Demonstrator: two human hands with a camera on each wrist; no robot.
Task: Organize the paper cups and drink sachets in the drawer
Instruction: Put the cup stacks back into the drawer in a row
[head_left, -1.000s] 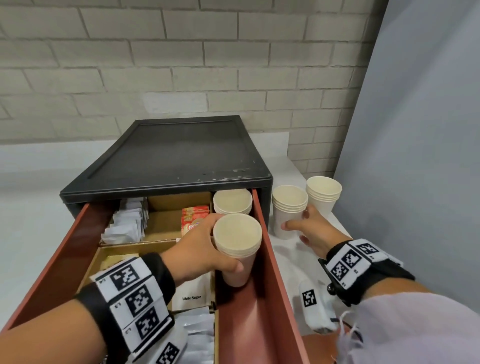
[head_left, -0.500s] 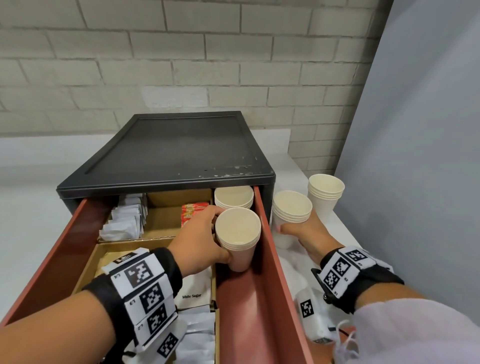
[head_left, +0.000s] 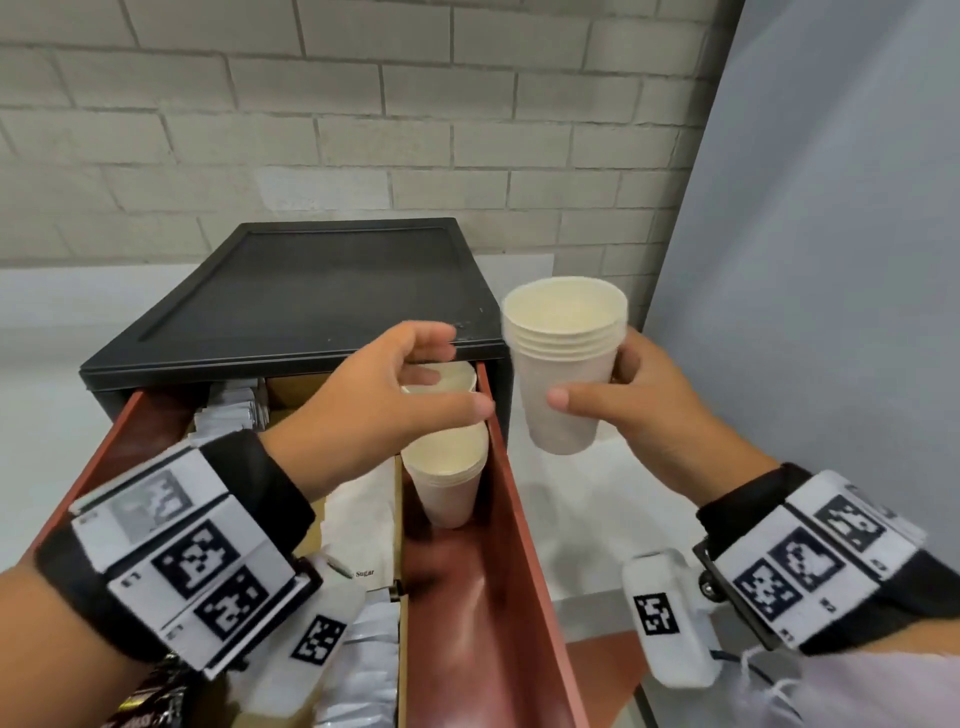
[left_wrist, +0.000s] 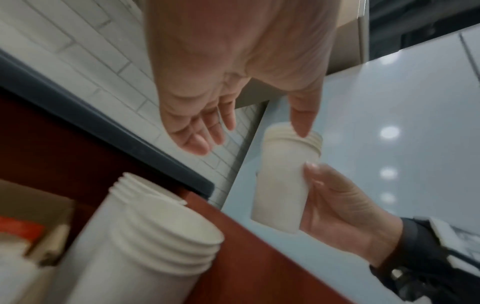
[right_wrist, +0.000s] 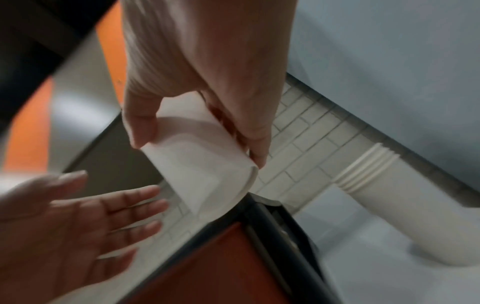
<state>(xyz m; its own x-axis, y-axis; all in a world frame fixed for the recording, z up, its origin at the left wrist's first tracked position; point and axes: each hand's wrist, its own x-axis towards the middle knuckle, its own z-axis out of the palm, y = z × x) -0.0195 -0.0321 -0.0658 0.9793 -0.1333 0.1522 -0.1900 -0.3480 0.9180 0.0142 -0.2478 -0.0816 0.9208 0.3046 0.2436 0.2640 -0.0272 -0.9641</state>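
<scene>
My right hand (head_left: 592, 379) grips a stack of cream paper cups (head_left: 563, 364) in the air, just right of the open red-brown drawer (head_left: 519, 525). My left hand (head_left: 462, 374) hovers empty over the drawer's right lane, fingers (left_wrist: 197, 131) relaxed, a short way left of the held stack (left_wrist: 285, 181). Below it, one cup stack (head_left: 447, 478) stands in that lane and a second stack (head_left: 457, 376) stands behind it. White sachets (head_left: 234, 410) and sugar sachets (head_left: 363, 525) lie in the cardboard compartments on the left. In the right wrist view the fingers wrap the held stack (right_wrist: 202, 160).
The drawer belongs to a black cabinet (head_left: 322, 291) against a brick wall. Another cup stack (right_wrist: 384, 195) stands on the white counter right of the cabinet. A grey panel (head_left: 831, 260) closes off the right side.
My left hand let go of the front stack in the drawer and rose toward the right. My right hand lifted a cup stack off the counter, up and leftward.
</scene>
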